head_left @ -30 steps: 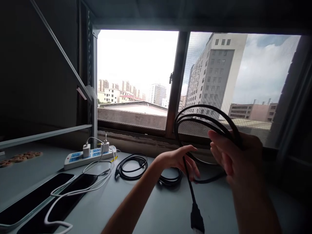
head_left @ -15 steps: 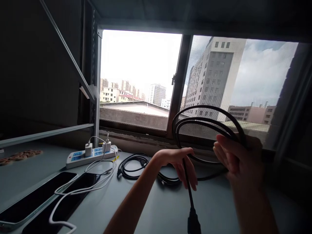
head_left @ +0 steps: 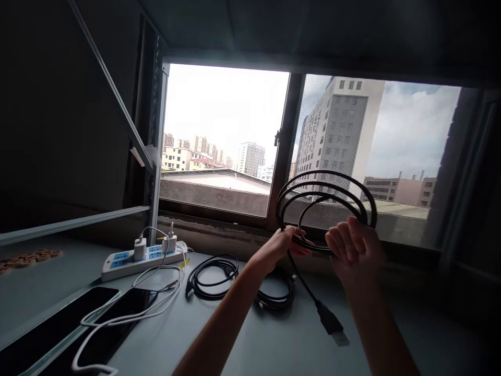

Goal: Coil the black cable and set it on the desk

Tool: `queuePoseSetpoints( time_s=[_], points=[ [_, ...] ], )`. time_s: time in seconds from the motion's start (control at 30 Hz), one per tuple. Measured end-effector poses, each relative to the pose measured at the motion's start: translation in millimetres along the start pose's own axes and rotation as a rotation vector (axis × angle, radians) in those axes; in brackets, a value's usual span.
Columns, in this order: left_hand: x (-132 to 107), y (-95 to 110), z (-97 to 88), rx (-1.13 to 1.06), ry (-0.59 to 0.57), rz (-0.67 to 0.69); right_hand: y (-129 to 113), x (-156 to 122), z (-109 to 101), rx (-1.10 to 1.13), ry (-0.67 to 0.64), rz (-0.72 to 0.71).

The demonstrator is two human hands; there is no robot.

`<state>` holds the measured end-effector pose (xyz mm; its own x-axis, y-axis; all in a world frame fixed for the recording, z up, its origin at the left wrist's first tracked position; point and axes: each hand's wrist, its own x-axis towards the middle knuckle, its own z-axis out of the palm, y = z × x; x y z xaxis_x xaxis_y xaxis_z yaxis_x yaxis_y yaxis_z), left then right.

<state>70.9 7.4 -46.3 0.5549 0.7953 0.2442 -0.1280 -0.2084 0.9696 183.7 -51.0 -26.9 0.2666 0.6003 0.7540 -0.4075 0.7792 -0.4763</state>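
Note:
A black USB cable (head_left: 327,173) is wound in several loops, raised above the table in front of the window. My right hand (head_left: 354,245) is closed around the loops at their right side. At the lower left of the coil, my left hand (head_left: 288,241) grips the cable, its fingers partly hidden behind the loops. One end hangs below my left hand, its USB plug (head_left: 331,322) pointing down to the right. Two more black cables lie coiled on the table: one coil (head_left: 211,297) left of my left forearm, another coil (head_left: 278,305) just right of it.
At the left, a white power strip (head_left: 117,272) carries two plugged-in chargers. White charging cables (head_left: 74,355) run over two dark-screened phones (head_left: 58,321). Brown round pieces (head_left: 33,258) lie farther left. A metal post (head_left: 154,222) stands beside the window.
My left hand has moved up and closed on the coil's lower left. My right hand has shifted left with the loops, and the hanging USB plug has swung up and right.

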Motion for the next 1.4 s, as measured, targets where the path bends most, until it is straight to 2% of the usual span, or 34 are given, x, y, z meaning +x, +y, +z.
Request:
queuePoseSetpoints(
  time_s=[0.13, 0.23, 0.3, 0.37, 0.43, 0.53, 0.63, 0.77, 0.97, 1.13, 1.4],
  points=[
    [1, 0, 2.4, -0.182, 0.109, 0.152, 3, 3, 2, 0.066, 0.06, 0.05],
    [-1, 7, -0.5, -0.164, 0.161, 0.287, 6, 9, 4, 0.113, 0.12, 0.133],
    [-1, 12, -4.0, -0.155, 0.217, 0.397, 9, 12, 4, 0.115, 0.108, 0.177],
    [-2, 16, -8.0, -0.171, 0.278, 0.494, 13, 14, 4, 0.074, 0.094, 0.157],
    [-3, 20, -12.3, -0.138, 0.363, 0.561, 15, 13, 4, -0.05, 0.11, 0.058],
    [-7, 24, -19.0, 0.043, 0.507, 0.629, 15, 9, 4, -0.342, 0.142, -0.179],
    [-13, 29, -23.6, 0.158, 0.557, 0.629, 11, 2, 7, -0.618, 0.139, -0.43],
    [-20, 37, -23.7, 0.144, 0.491, 0.541, 2, -4, 11, -0.862, 0.061, -0.634],
    [-32, 47, -18.3, 0.059, 0.312, 0.441, -11, -3, 7, -1.045, -0.031, -0.748],
    [-37, 49, -17.0, -0.044, 0.175, 0.389, -12, 1, 0, -0.961, -0.042, -0.661],
    [-35, 48, -24.0, -0.093, 0.052, 0.283, 3, 11, -6, -0.707, 0.015, -0.405]
  ],
)
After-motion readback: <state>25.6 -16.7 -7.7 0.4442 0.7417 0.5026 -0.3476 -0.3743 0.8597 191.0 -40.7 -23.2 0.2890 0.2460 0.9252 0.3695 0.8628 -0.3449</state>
